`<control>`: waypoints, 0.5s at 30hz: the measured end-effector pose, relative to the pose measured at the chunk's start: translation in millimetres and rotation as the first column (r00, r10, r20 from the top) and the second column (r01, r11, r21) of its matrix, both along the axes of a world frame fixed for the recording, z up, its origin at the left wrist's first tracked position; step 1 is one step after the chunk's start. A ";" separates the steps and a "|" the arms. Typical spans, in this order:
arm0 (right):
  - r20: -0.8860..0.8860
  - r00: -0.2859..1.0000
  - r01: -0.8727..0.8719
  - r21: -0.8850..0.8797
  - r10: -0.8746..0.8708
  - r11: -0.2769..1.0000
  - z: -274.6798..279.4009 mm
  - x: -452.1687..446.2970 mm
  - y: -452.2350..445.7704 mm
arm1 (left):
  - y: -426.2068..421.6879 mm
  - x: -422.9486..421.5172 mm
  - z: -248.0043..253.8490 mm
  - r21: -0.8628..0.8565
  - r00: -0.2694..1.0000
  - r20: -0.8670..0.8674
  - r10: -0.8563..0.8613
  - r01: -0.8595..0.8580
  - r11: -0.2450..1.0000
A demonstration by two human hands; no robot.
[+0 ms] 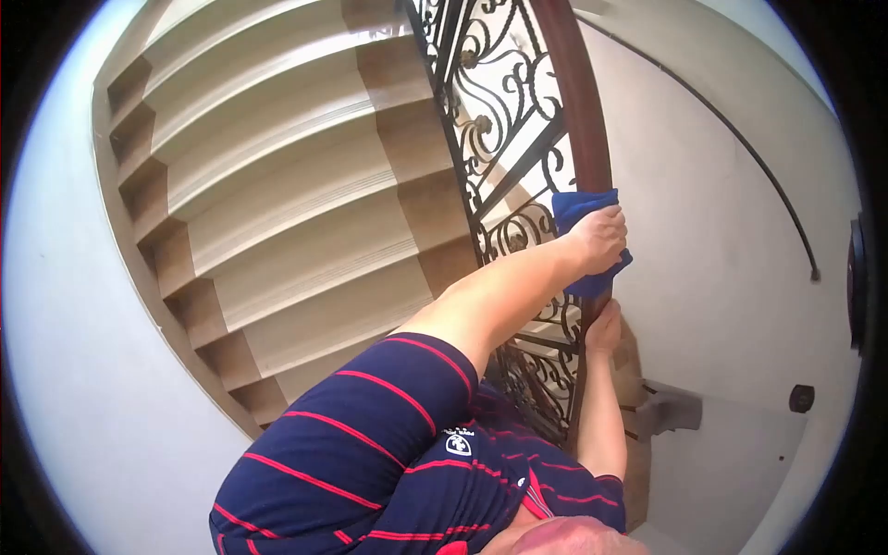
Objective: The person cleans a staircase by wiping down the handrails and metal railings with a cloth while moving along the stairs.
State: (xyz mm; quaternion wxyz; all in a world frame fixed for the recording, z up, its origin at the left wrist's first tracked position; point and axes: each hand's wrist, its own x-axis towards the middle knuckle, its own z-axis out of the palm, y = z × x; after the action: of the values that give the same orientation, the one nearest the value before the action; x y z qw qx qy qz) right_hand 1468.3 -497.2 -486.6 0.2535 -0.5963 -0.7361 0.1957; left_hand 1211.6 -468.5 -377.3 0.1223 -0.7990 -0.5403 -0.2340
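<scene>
My left hand (601,236) is closed over a blue cloth (573,208) and presses it against the dark reddish-brown handrail (585,111). The cloth drapes over both sides of the rail. Just below it, my right hand (603,326) grips the same handrail, with its fingers partly hidden by the rail. Black wrought-iron scrollwork (495,102) with small brownish rosettes runs beneath the rail. My sleeves are dark blue with red stripes.
Cream stairs (287,176) with brown edges fill the left side, beside a pale curved wall (65,277). On the right, a thin dark rail (740,139) crosses the far wall. A grey object (675,410) shows lower right, near a small dark wall fixture (802,399).
</scene>
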 end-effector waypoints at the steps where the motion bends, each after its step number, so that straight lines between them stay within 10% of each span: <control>1: -0.054 0.998 0.021 0.017 -0.020 1.000 -4.8 -0.9 5.7 | -0.9 -1.3 -2.2 0.002 1.000 0.011 0.008 -0.008 1.000; 9: -0.609 0.774 -0.095 -0.384 -0.174 0.919 23.7 24.3 27.5 | 4.8 -26.6 15.2 0.001 0.997 0.053 -0.047 0.047 0.999; 15: -0.536 0.844 -0.120 -0.213 -0.013 0.970 118.1 -9.9 91.0 | 52.3 -88.3 67.2 0.045 0.968 0.027 0.249 -0.250 0.967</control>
State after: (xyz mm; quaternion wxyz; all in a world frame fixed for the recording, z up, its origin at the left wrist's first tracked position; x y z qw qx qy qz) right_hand 1458.4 -406.3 -368.5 0.3689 -0.5234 -0.6243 0.4475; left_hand 1123.3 -416.2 -310.2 0.1642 -0.7191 -0.6319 -0.2380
